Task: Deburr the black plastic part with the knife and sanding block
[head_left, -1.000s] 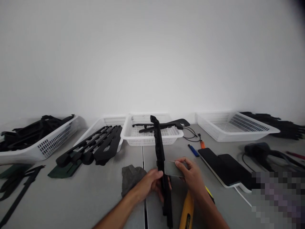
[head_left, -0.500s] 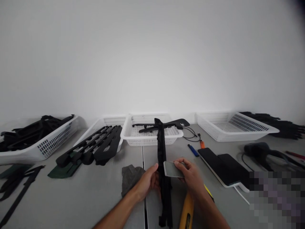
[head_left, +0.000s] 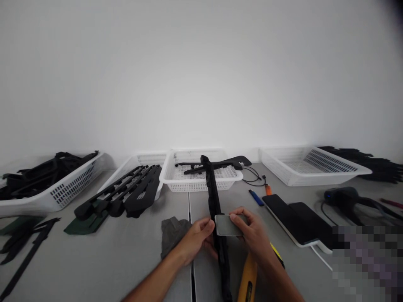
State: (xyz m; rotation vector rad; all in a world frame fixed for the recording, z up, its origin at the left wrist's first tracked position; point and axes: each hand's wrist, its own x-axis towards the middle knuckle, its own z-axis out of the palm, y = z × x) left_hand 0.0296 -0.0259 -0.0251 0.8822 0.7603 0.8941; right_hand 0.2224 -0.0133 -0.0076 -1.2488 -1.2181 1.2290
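Note:
A long, narrow black plastic strip [head_left: 213, 193] extends away from me, its far end over the middle basket. My left hand [head_left: 197, 241] is closed around its left side, thumb on top. Between the thumb and fingers of my right hand [head_left: 254, 237] is a flat grey rectangular plate [head_left: 227, 225], lying across the strip. Whether the plate touches the strip, I cannot tell. Beside my left wrist lies a crumpled grey cloth [head_left: 174, 234]. A yellow-handled tool [head_left: 247, 280] sits under my right forearm, its far end hidden.
Black parts lie across the middle white basket [head_left: 201, 184]. Other parts rest on the left basket [head_left: 135, 159] and fill the far-left basket [head_left: 75, 191]. At right are another white basket [head_left: 292, 178], black phone-like slabs [head_left: 288, 220], a blue tool [head_left: 256, 198] and a cable [head_left: 252, 182].
The black strip has turned slightly, its far end shifting left and its near end right. The grey plate has tilted and lies a little lower and further left.

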